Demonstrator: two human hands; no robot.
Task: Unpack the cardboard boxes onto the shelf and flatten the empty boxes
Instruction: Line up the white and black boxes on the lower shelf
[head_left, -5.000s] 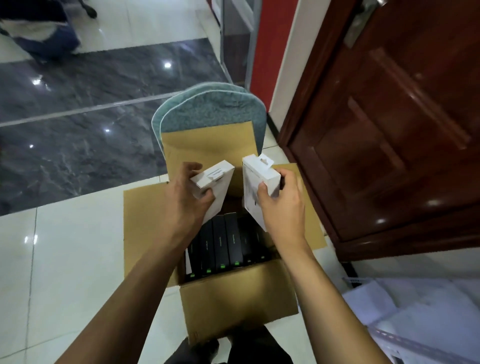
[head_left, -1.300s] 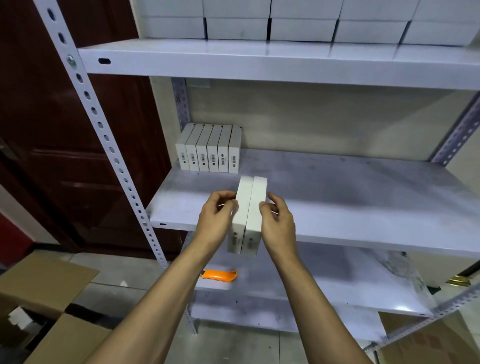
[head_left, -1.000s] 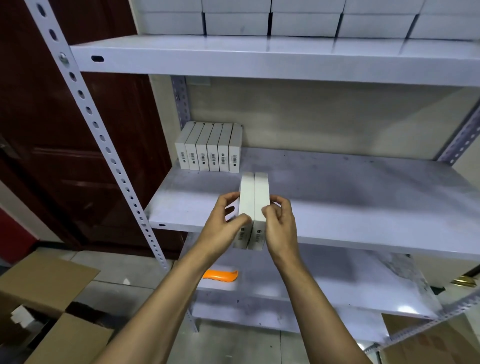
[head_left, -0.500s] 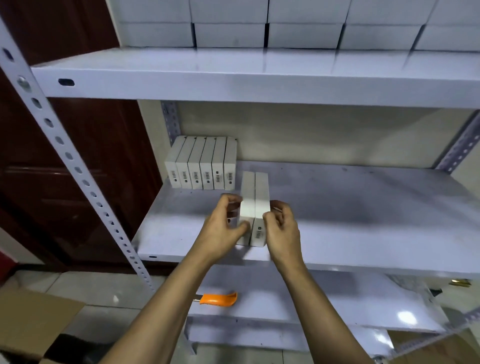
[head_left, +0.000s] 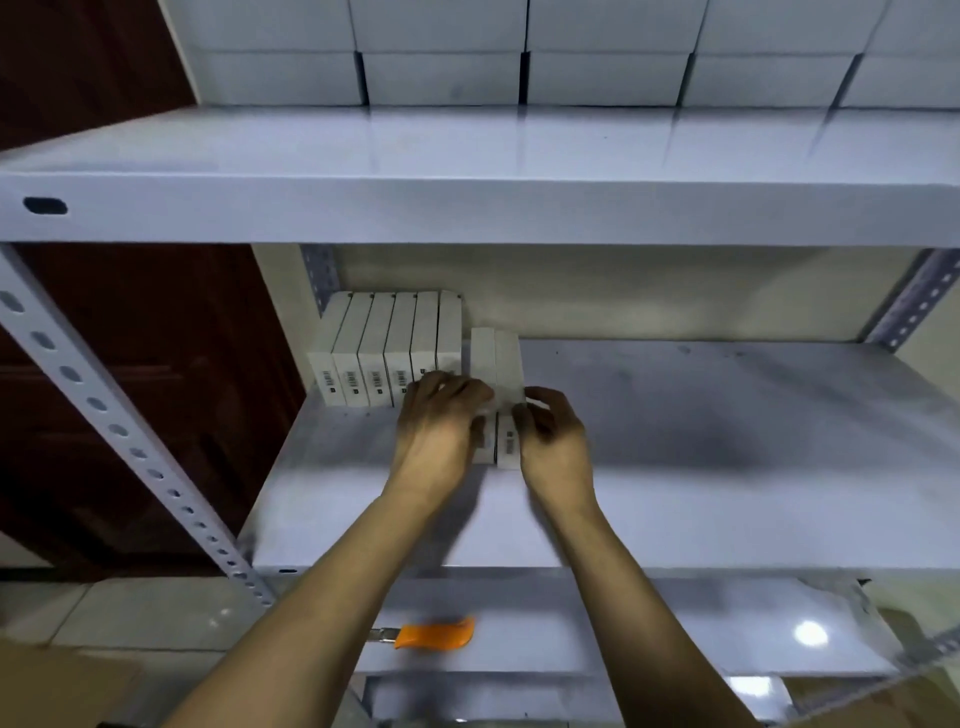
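My left hand (head_left: 441, 431) and right hand (head_left: 553, 447) pinch two white boxes (head_left: 496, 364) between them, standing on the shelf (head_left: 727, 441).

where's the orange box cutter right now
In the head view the orange box cutter lies on the lower shelf, near its left front, beneath the left forearm.

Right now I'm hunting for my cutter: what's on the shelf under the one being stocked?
An orange-handled cutter lies on the lower shelf, near its left end. Both forearms cover parts of that shelf, so anything beneath them can't be seen.
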